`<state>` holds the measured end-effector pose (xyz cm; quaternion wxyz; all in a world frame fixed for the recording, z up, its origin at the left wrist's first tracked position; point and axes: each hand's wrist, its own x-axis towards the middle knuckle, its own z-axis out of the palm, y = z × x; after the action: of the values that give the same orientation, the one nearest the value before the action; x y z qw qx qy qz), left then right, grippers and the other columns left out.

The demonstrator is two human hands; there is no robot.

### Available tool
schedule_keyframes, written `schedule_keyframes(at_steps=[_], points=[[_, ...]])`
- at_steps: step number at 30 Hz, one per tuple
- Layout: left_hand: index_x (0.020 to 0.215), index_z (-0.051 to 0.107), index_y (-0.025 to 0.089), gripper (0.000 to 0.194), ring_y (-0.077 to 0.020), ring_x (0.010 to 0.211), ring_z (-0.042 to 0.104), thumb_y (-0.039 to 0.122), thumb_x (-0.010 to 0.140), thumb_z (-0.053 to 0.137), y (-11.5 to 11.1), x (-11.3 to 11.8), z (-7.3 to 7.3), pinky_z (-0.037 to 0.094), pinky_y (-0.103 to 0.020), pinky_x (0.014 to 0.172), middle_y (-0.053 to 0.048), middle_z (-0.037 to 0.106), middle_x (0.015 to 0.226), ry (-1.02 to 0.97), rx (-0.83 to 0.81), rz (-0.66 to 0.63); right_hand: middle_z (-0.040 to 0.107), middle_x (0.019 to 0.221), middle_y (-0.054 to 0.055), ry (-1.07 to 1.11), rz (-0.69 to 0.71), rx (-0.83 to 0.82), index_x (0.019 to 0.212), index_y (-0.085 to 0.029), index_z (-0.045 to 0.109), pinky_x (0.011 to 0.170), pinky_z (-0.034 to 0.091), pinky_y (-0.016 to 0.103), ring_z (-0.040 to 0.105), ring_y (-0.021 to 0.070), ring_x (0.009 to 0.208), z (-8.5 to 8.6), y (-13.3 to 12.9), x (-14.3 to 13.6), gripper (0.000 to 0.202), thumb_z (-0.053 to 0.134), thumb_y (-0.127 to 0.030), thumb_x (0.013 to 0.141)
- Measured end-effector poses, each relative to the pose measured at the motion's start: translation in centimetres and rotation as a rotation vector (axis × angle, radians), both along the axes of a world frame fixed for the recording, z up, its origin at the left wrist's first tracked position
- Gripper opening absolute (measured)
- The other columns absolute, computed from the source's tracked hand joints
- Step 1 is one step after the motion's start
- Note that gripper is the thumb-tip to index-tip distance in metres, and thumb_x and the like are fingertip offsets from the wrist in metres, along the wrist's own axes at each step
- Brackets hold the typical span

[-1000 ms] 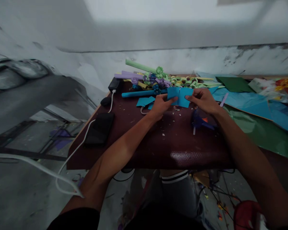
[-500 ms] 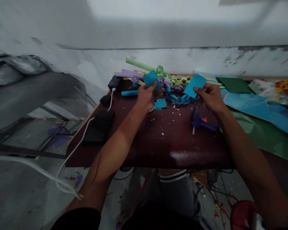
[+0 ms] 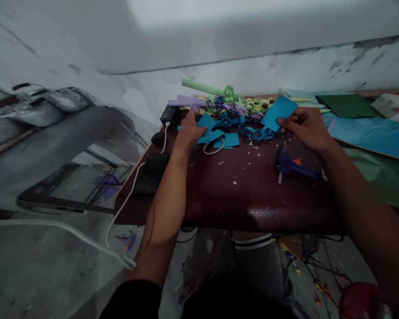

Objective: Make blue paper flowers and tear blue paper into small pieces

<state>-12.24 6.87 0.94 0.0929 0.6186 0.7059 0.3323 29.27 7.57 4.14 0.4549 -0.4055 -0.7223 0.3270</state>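
The middle of the dark table (image 3: 239,195) in front of me is open, with only small paper crumbs. At the far edge a heap of paper rolls and chains (image 3: 226,104) blocks the way. On the right lies a blue glue gun (image 3: 291,165), on the left a phone (image 3: 151,175) with its white cable (image 3: 126,201).

dim, soft frame; glare on table edge (image 3: 269,215), warped blurry edges

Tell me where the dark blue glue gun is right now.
In the head view, the dark blue glue gun lies on the maroon tabletop, right of centre, just below the right hand that holds a blue paper piece.
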Motion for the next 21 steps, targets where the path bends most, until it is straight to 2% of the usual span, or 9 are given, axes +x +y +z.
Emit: schedule_keyframes(at_steps=[3, 7, 10, 14, 19, 21], points=[[0.155, 0.063, 0.022, 0.072, -0.0376, 0.134, 0.077, 0.015, 0.088, 0.087, 0.1, -0.9, -0.4, 0.064, -0.055, 0.12, -0.016, 0.077, 0.146, 0.074, -0.061, 0.049, 0.077, 0.073, 0.005, -0.033, 0.022, 0.021, 0.072, -0.023, 0.069, 0.051, 0.043, 0.039, 0.058, 0.0135, 0.053, -0.1, 0.0, 0.1, 0.046, 0.1, -0.049, 0.094], [0.16, 0.065, 0.026, 0.07, -0.0381, 0.146, 0.07, 0.017, 0.092, 0.077, -0.6, -1.5, -0.6, 0.059, -0.056, 0.126, -0.014, 0.074, 0.157, 0.123, -0.071, -0.002, 0.078, 0.073, 0.005, -0.076, 0.038, 0.039, 0.071, -0.023, 0.07, 0.054, 0.042, 0.039, 0.057, 0.0142, 0.055, -0.2, -0.1, 0.2, 0.044, 0.099, -0.047, 0.094], [0.159, 0.067, 0.027, 0.067, -0.0404, 0.148, 0.066, 0.018, 0.093, 0.072, -1.5, -1.4, -0.2, 0.055, -0.06, 0.129, -0.013, 0.073, 0.158, 0.137, -0.1, -0.007, 0.078, 0.073, 0.004, -0.082, 0.044, 0.027, 0.069, -0.023, 0.068, 0.054, 0.041, 0.039, 0.056, 0.014, 0.056, -0.2, 0.0, 0.3, 0.049, 0.103, -0.052, 0.089], [0.159, 0.066, 0.027, 0.065, -0.0455, 0.147, 0.063, 0.023, 0.095, 0.072, -2.4, -1.0, 0.7, 0.051, -0.067, 0.127, -0.015, 0.076, 0.152, 0.17, -0.158, 0.053, 0.077, 0.071, 0.003, -0.081, 0.045, 0.016, 0.067, -0.023, 0.067, 0.054, 0.039, 0.038, 0.055, 0.0134, 0.056, -0.4, 0.2, 0.5, 0.054, 0.105, -0.056, 0.085], [0.158, 0.066, 0.025, 0.061, -0.0487, 0.15, 0.059, 0.026, 0.097, 0.07, -2.9, -0.7, 1.3, 0.049, -0.073, 0.126, -0.019, 0.074, 0.153, 0.238, -0.169, 0.139, 0.077, 0.072, 0.004, -0.109, 0.037, 0.027, 0.067, -0.023, 0.069, 0.057, 0.038, 0.038, 0.055, 0.0145, 0.061, -0.3, 0.2, 0.6, 0.051, 0.103, -0.055, 0.087], [0.157, 0.067, 0.022, 0.059, -0.0489, 0.151, 0.059, 0.026, 0.098, 0.068, -2.7, -0.7, 1.3, 0.05, -0.073, 0.126, -0.022, 0.072, 0.155, 0.28, -0.14, 0.1, 0.077, 0.072, 0.005, -0.115, 0.036, 0.036, 0.067, -0.023, 0.068, 0.059, 0.039, 0.038, 0.056, 0.0151, 0.063, -0.2, 0.1, 0.5, 0.051, 0.102, -0.054, 0.088]])
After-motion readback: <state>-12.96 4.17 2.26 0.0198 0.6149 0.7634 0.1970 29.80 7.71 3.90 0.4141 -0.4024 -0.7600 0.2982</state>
